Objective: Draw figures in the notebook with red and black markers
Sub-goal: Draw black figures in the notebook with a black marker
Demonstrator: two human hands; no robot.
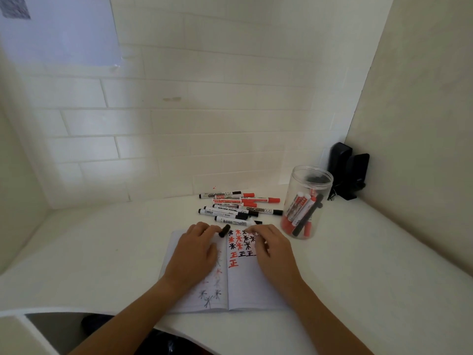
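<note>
Head view, looking down on a white worktop (102, 252) boxed in by white tile walls. Open notebook (245, 290) flat in the middle, spine running toward the camera. Right page carrying rows of red and black asterisk figures (239, 239) up top, then a row of 正 marks (244, 254) in red and black, plus one bigger red one below. Left page showing fainter scribbled stars near the bottom.

Left hand (198, 249) resting on the upper left page, fingers curled, grip closed around a black marker cap (224, 231) poking out right at the top of the spine. Right hand (271, 248) over the upper right page, fingers bent in a narrow pinch on a marker (252, 223) with a white body, lying just past the page's top edge. Hard to make out the tip itself, mostly hidden under the fingers.

Just beyond the notebook, loose pile of whiteboard markers (240, 204), some red-capped, some black-capped, lying roughly side by side. To the right of those, clear plastic jar (305, 201) standing upright, no lid on, with more red and black markers leaning inside. Behind the jar in the corner, two small black speakers (349, 172) close together. Sheet of paper (61, 29) stuck on the wall, upper left, too blurry to read.
</note>
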